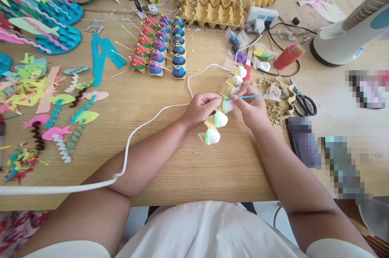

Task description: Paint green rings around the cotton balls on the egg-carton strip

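A strip of egg-carton cups [209, 121] runs between my hands, its cup tops coated white with light green edges on the nearer ones. My left hand [203, 107] is closed on the strip's left side, near its middle. In my right hand [251, 106] a thin blue stick [251, 96] is pinched, its tip touching the green edge of a white cup [227, 106]. Farther along the strip, more white-topped cups [242, 72] show beyond my right fingers.
Rows of painted cups [156, 56] stand behind my left hand. A white cable [133, 130] crosses my left arm. Right of my right hand are carton scraps [275, 112], black scissors [304, 103] and a red cup [285, 58]. Paper fish [57, 132] lie at the left.
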A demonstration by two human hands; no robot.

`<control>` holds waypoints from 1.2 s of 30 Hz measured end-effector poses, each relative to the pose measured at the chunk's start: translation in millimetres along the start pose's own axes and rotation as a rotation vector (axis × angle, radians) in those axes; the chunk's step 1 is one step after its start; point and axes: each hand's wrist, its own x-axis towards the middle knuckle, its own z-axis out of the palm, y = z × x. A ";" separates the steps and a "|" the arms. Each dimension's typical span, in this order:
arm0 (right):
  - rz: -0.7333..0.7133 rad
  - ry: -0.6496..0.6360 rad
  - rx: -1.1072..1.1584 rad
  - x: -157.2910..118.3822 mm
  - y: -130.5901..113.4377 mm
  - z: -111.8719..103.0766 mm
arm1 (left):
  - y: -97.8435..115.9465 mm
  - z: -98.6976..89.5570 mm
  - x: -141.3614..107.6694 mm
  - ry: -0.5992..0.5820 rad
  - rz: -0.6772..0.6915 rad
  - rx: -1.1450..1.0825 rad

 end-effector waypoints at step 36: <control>0.160 0.081 0.223 0.0 2.2 5.9 | -1.6 1.4 -0.4 0.032 0.081 0.045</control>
